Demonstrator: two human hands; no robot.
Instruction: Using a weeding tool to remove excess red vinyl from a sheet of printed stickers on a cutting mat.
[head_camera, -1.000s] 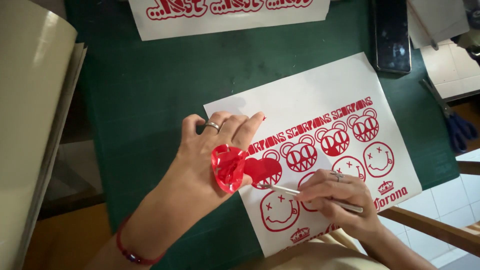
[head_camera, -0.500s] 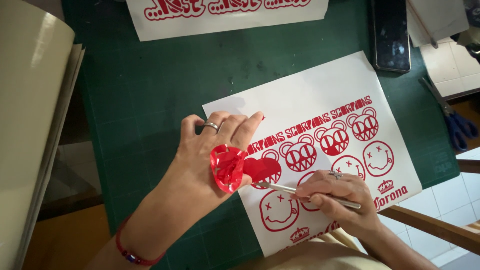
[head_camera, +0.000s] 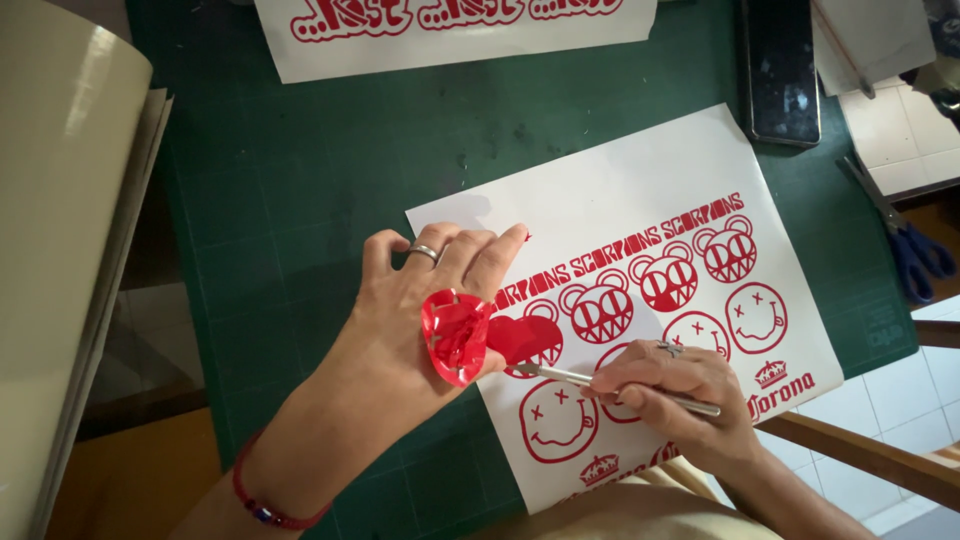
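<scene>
1. Head view: the weeding knife (head_camera: 615, 388) lies low on the white sticker sheet (head_camera: 620, 170), about 5 o'clock of frame centre. It has barely shifted over the last second; its tip works the same red bear design (head_camera: 528, 340), so picking there continues.
2. Its long axis runs 10 to 4 o'clock, tip pointing at 10.
3. The right hand (head_camera: 680, 395) pinches it like a pen.
4. The left hand (head_camera: 420, 310) presses flat, fingers spread, a wad of red vinyl scrap (head_camera: 455, 335) stuck to it.
</scene>
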